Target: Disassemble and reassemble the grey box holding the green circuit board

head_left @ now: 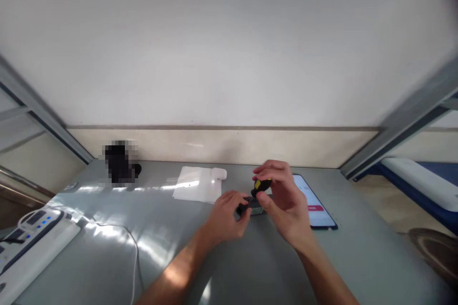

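Note:
In the head view, my left hand [229, 214] grips the left end of a small dark box [256, 210] with a ribbed or slotted top and a greenish side. Just above that box, my right hand [282, 200] pinches a short black-and-yellow handle [263, 185], which looks like a screwdriver. Its lower end points down toward the box top. Whether the two touch is hard to make out, since my right fingers cover part of both. A phone [310, 200] with its screen lit lies right of my right hand, partly behind it.
White paper [195, 189] lies behind my left hand, a small white item [219, 174] on its corner. A blurred black object [119, 162] stands back left. A white power strip [39, 243] and white cable [135, 252] occupy the table's left. A wall [222, 145] bounds the back.

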A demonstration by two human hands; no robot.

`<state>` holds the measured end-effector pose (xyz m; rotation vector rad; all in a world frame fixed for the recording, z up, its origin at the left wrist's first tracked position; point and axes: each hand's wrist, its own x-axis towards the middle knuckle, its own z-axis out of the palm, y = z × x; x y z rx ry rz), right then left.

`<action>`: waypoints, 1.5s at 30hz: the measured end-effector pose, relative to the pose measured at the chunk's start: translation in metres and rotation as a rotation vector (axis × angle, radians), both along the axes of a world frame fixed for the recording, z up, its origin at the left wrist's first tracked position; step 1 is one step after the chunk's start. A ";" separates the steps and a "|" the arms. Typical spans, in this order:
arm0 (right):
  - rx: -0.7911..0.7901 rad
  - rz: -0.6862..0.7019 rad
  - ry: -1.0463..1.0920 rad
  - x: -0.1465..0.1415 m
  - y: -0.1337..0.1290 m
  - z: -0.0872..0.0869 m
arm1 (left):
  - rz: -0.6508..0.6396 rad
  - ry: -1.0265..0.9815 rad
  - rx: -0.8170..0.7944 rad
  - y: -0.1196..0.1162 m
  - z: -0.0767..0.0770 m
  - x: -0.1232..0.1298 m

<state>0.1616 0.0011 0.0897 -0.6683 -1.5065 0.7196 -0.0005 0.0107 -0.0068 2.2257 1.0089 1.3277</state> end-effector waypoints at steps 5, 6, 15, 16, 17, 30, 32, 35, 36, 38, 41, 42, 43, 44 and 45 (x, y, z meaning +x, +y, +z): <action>-0.027 0.040 -0.077 0.004 0.001 0.001 | 0.017 -0.050 0.023 0.002 -0.001 0.004; -0.035 0.083 -0.091 0.006 0.000 0.001 | 0.013 -0.057 0.017 0.002 0.000 0.005; 0.045 -0.061 -0.110 0.000 -0.003 0.000 | 0.010 0.028 -0.035 0.003 0.003 0.003; 0.045 -0.080 -0.097 0.000 -0.003 0.000 | 0.007 0.029 -0.038 0.003 0.004 0.003; 0.040 -0.070 -0.090 0.001 -0.004 0.000 | 0.009 0.031 -0.039 0.003 0.004 0.003; 0.052 -0.158 -0.137 0.002 -0.006 0.001 | -0.020 0.106 0.042 0.007 0.005 0.002; 0.057 -0.079 -0.163 0.005 -0.007 0.003 | -0.021 0.121 0.042 0.007 0.006 0.002; 0.062 -0.008 -0.175 0.008 -0.009 0.004 | -0.010 0.155 0.038 0.007 0.006 0.002; 0.063 -0.009 -0.173 0.008 -0.010 0.004 | -0.008 0.159 0.036 0.007 0.006 0.002; 0.083 -0.078 -0.150 0.005 -0.011 0.002 | -0.017 0.152 0.032 0.007 0.007 0.002; 0.136 -0.220 -0.107 0.002 -0.010 0.001 | -0.039 0.128 -0.010 0.006 0.011 0.002; 0.144 -0.230 -0.109 0.003 -0.010 0.001 | -0.039 0.122 -0.028 0.005 0.012 0.002; 0.144 -0.212 -0.118 0.004 -0.009 0.000 | -0.036 0.117 -0.042 0.005 0.013 0.002; 0.139 -0.178 -0.129 0.006 -0.009 0.000 | -0.032 0.116 -0.050 0.004 0.014 0.002; 0.131 -0.142 -0.138 0.008 -0.009 0.000 | -0.029 0.118 -0.052 0.004 0.015 0.002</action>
